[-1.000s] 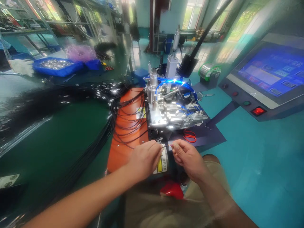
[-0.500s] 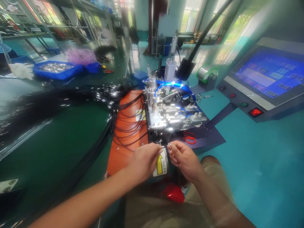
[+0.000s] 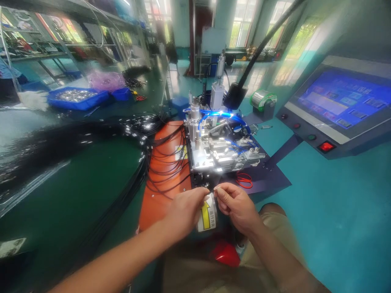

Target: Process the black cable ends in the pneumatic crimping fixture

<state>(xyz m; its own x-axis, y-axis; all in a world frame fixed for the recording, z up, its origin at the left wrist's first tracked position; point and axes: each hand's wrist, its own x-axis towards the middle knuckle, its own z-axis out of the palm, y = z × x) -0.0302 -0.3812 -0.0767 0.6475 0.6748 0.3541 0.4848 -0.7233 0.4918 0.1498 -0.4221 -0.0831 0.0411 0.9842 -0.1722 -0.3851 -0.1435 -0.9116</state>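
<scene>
My left hand [image 3: 187,208] is closed in a pinch on a thin black cable [image 3: 211,191], just in front of the machine. Facing it, my right hand [image 3: 236,203] pinches the cable's end between thumb and forefinger, so the wire tips are mostly hidden. The fingertips of both hands nearly meet. Below them is a white label with a yellow arrow [image 3: 206,215]. Several black cables [image 3: 165,173] lie across the orange plate [image 3: 155,203] to the left, running into the metal fixture [image 3: 226,152] with blue air tubes.
Scissors with red handles [image 3: 244,180] lie on the machine's dark base. A touchscreen panel [image 3: 339,101] stands at right, and a solder wire spool [image 3: 263,100] behind the fixture. Bundled black cables [image 3: 122,191] curve over the green table. A blue tray of small metal parts [image 3: 76,99] sits far left.
My right fingertips have closed over the pale wire end that showed between the hands before. Both hands stay in nearly the same place; the view has shifted slightly.
</scene>
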